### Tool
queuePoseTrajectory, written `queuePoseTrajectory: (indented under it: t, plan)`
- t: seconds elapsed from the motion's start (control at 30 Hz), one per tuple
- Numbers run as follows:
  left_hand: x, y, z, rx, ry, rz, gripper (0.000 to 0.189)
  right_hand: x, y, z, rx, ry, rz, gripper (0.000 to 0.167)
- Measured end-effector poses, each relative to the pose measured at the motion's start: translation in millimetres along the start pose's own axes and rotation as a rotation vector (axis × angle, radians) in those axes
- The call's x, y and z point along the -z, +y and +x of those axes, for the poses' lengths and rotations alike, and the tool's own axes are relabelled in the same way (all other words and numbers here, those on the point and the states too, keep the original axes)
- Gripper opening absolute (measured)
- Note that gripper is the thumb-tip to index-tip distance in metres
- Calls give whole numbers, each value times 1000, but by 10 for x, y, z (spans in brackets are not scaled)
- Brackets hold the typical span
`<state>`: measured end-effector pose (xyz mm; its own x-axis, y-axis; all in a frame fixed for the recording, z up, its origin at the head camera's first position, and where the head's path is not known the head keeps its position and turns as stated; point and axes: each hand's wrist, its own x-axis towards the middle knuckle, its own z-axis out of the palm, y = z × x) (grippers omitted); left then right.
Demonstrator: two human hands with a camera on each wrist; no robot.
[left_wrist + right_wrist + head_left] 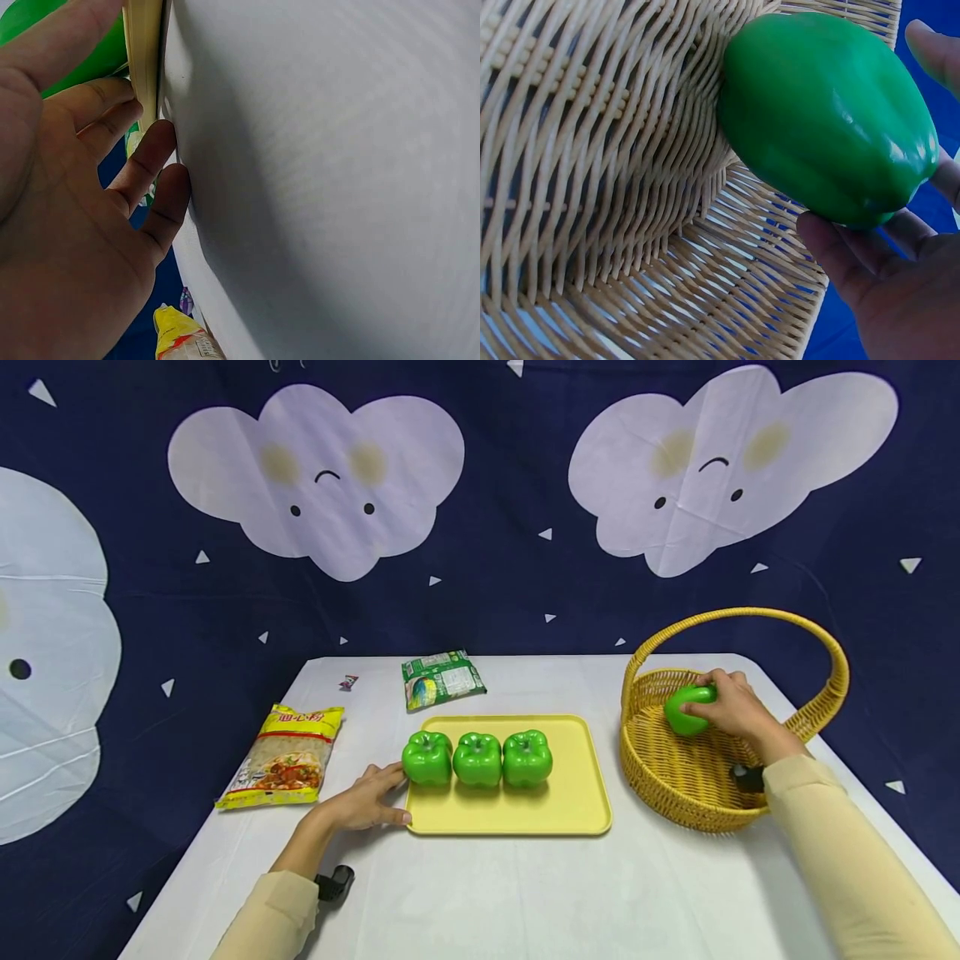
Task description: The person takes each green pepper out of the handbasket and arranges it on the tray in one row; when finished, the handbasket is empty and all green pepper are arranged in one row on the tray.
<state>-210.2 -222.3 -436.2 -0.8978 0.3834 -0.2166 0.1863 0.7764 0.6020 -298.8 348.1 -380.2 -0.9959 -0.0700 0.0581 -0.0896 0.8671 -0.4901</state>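
My right hand (738, 706) is inside the wicker basket (652, 785), at a green bell pepper (678, 710). In the right wrist view its fingertips touch the underside of the pepper (825, 120), while the thumb stands apart from it. That pepper lies close against the woven wicker (630, 150). My left hand (367, 799) rests at the left edge of a yellow tray (577, 777), fingers extended, fingertips by the rim. On the tray three green bell peppers (477, 760) sit in a row, the leftmost right beside my left fingers.
A yellow-topped food packet (288, 756) lies on the left of the white table (480, 893). Behind the tray lies a green packet (442, 679), with a small wrapped piece (348, 682) farther left. The basket's tall handle (742, 612) arches over its opening. A dark patterned cloth (510, 602) hangs behind.
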Motion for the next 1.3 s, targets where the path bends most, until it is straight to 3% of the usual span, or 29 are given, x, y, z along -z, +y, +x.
queuePoseTrajectory:
  t: [0.33,0.6,1.3]
  plan:
    - [-3,6,-4,-10,0,11,84,-14,76,-28,16,21,19,67]
    - [-1,11,-6,-1,-3,8,84,-26,132,-25,37,-76,-24,76]
    - [3,2,1,-1,-3,14,84,-23,37,-68,5,-137,-2,81]
